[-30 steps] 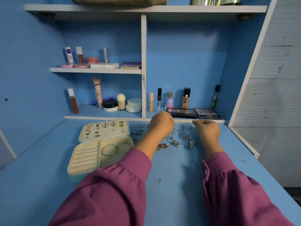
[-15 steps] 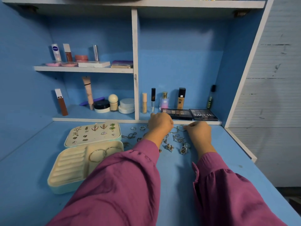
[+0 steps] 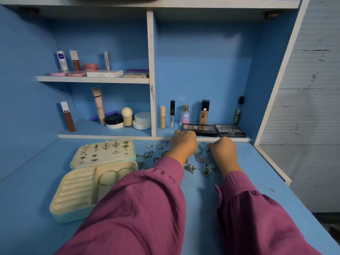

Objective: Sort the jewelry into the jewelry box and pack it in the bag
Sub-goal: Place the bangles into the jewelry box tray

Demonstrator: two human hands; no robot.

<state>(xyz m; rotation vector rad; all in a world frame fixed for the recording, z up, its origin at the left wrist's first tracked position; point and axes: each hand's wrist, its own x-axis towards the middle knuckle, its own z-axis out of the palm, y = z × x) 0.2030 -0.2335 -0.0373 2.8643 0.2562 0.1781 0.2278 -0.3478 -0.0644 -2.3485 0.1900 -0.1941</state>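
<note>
Head view: the jewelry box (image 3: 95,183) lies open on the left of the blue desk (image 3: 202,199), near the person's left sleeve. Its lid panel (image 3: 103,153) already carries a scatter of earrings (image 3: 105,146) pinned in rows, and two large hoops (image 3: 114,176) sit in the lower tray's compartment, beside ring rolls that look unfilled. So sorting is under way but, by my reading, well short of done.

A loose pile of jewelry (image 3: 199,159) (chains, rings, small pendants) remains on the desk between the box and the back ledge, with two rings (image 3: 155,146) lying apart just behind the lid. Both hands are over this pile. The left hand (image 3: 184,144) is knuckles-up with fingers curled under, and the right hand (image 3: 221,149) likewise; a thin chain seems to run between them, but each grip is hidden beneath the hand, so I cannot tell whether either is closed on anything.

Left to do, as I judge it: move the remaining pieces into the box, close it, and pack it. No bag is plainly identifiable, though a dark shape sits at the frame's top edge. Cosmetics (image 3: 185,115) line the shelves behind.
</note>
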